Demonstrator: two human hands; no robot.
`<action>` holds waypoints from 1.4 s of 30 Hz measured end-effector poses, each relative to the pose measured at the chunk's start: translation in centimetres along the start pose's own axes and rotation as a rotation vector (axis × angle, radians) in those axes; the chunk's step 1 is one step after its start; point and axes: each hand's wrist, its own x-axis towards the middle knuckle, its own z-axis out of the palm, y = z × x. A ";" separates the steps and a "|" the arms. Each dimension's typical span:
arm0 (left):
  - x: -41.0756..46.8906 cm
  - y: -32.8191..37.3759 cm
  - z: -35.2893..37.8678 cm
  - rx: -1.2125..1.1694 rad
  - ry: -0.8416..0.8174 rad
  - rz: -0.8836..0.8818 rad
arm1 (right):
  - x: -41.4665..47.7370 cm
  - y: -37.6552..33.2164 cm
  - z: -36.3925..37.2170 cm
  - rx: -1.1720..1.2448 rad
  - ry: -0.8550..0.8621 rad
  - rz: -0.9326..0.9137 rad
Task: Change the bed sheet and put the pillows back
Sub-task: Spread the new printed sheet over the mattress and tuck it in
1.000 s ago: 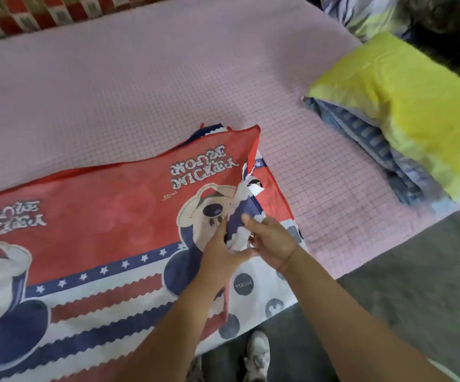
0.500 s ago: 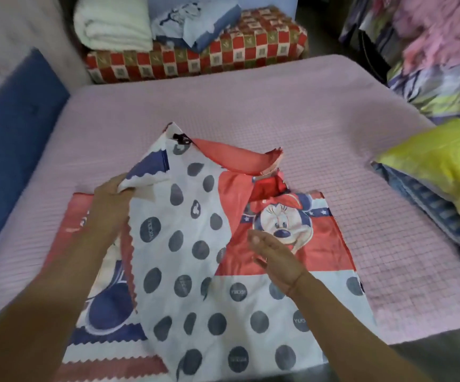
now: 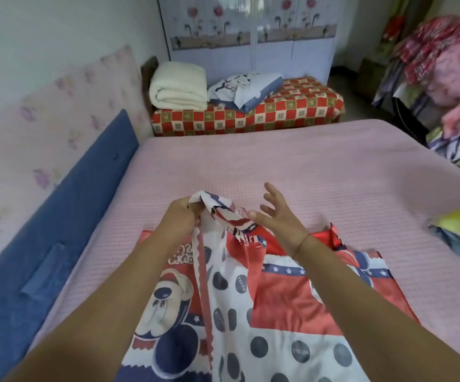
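One corner of the cartoon-print bed sheet (image 3: 278, 299) sat gripped in the left hand (image 3: 180, 217); right hand (image 3: 278, 219) spread, gripping nothing. Risk was tangled folds under a one-handed pull.

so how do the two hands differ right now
The left hand is curled round a bunched corner of the cartoon sheet; the right hand is open and splayed, gripping nothing. The left hand holds fabric up; the right hand is beside that bunch. Both are over the sheet.
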 end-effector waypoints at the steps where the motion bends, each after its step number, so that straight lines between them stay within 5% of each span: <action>1: 0.1 0.3 -0.4 -0.008 -0.007 -0.011 | 0.3 -0.8 0.1 -0.064 -0.057 -0.016; 8: 0.7 4.8 -0.8 -0.101 -0.067 -0.005 | 0.7 -3.9 1.6 -0.128 -0.356 -0.022; 19: 3.5 11.4 -0.8 -0.268 0.048 0.001 | 2.6 -9.3 -1.2 -0.201 -0.271 -0.041; 27: 2.8 11.0 0.7 -0.259 -0.112 -0.063 | 6.5 -16.8 -3.0 0.134 -0.089 -0.102; 35: 2.4 8.6 2.6 -0.156 0.012 0.003 | 9.9 -22.6 -7.2 0.239 -0.057 -0.203; 42: 3.6 11.4 1.8 -0.132 0.075 0.182 | 9.4 -20.1 -7.0 -0.139 -0.446 -0.059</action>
